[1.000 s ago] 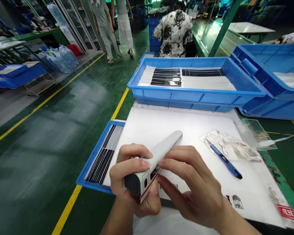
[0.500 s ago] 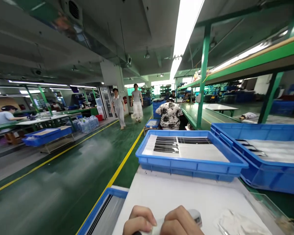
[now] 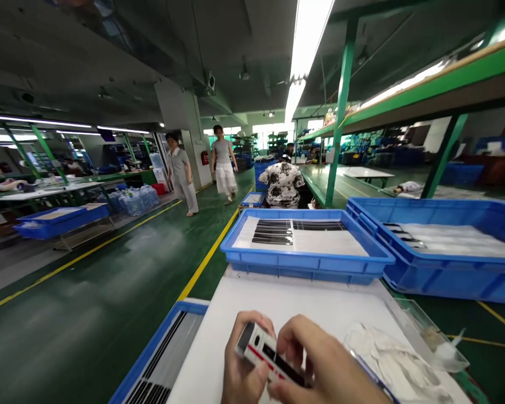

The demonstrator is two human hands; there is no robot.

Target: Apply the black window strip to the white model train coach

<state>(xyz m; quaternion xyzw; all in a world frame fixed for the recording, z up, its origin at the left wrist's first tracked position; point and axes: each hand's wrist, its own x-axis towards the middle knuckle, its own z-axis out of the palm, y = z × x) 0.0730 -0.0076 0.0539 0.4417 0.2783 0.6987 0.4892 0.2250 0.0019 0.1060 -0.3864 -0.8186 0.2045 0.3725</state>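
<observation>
Over the white tabletop (image 3: pixel 235 294), both hands are closed around a small boxy device (image 3: pixel 269 359), white and grey with a red stripe, a black strip and a dark slot near its grey end. My left hand (image 3: pixel 244 365) wraps its left end, thumb on the near face. My right hand (image 3: pixel 320 359) grips the other end with bent fingers, hiding part of it. Right of my right hand lies a crumpled white cloth item (image 3: pixel 399 365), with a thin blue-edged object (image 3: pixel 372 373) beside it.
Ahead, a blue tray (image 3: pixel 307 261) holds black strips on white sheets. A deeper blue bin (image 3: pixel 454 275) stands right; another blue tray (image 3: pixel 151 342) sits lower left. A clear plastic box (image 3: pixel 450 359) is at the table's right edge. Two people (image 3: pixel 183 174) walk in the aisle; a seated person (image 3: pixel 283 182) faces away.
My hands have risen into fuller view, and the device is turned so that its striped face and grey end show. The view has shifted slightly. The two walking people are closer.
</observation>
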